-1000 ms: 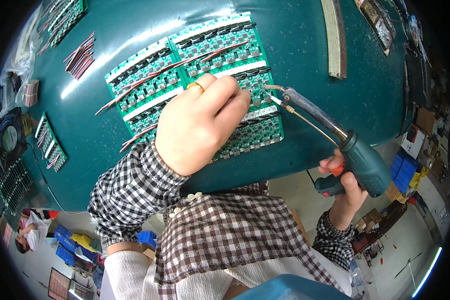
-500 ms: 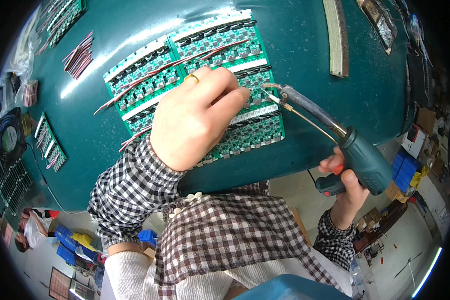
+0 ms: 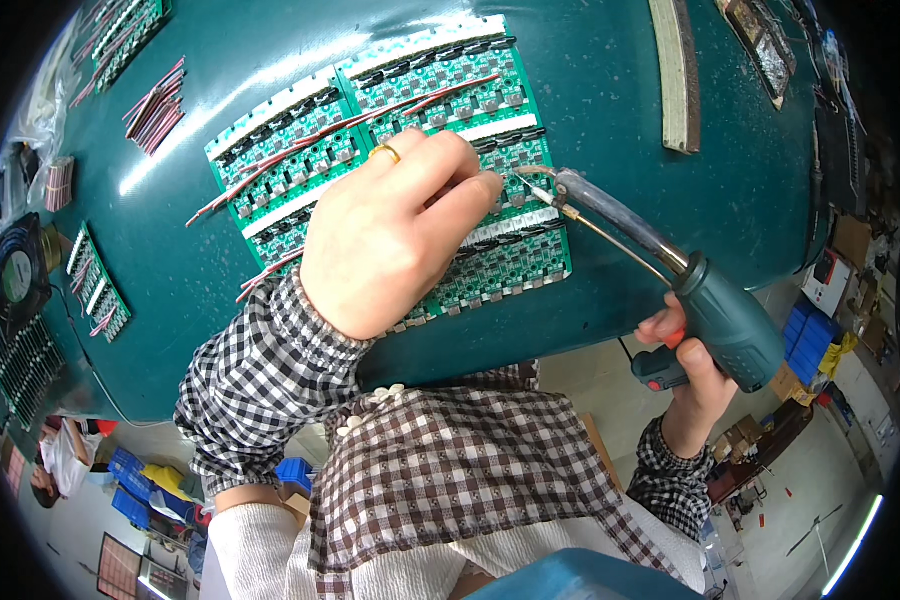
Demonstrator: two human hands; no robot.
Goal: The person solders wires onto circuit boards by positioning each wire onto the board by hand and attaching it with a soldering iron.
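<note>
In my right hand [image 3: 705, 375] is a green pistol-grip soldering gun [image 3: 735, 325] with a red trigger. Its long metal barrel points up and left, and a thin tube runs alongside. The bent tip [image 3: 526, 172] is at the right part of a panel of green circuit boards [image 3: 440, 75], just right of my left fingertips; whether it touches cannot be told. My left hand [image 3: 395, 220], with a ring on one finger, rests over the panel, thumb and fingers pinched together. Whatever they hold is hidden. Red and white wires [image 3: 300, 148] lie across the boards.
Left on the green table are a wire bundle [image 3: 156, 108], a small board strip [image 3: 98, 285] with wires and a black fan [image 3: 20, 270]. A wooden strip [image 3: 675, 80] and a dark metal-topped block [image 3: 755, 45] lie at the far right. Another person [image 3: 65, 460] shows at lower left.
The soldering gun's tip has shifted slightly left, closer to my left fingertips. My left hand stays almost where it was, still pinched.
</note>
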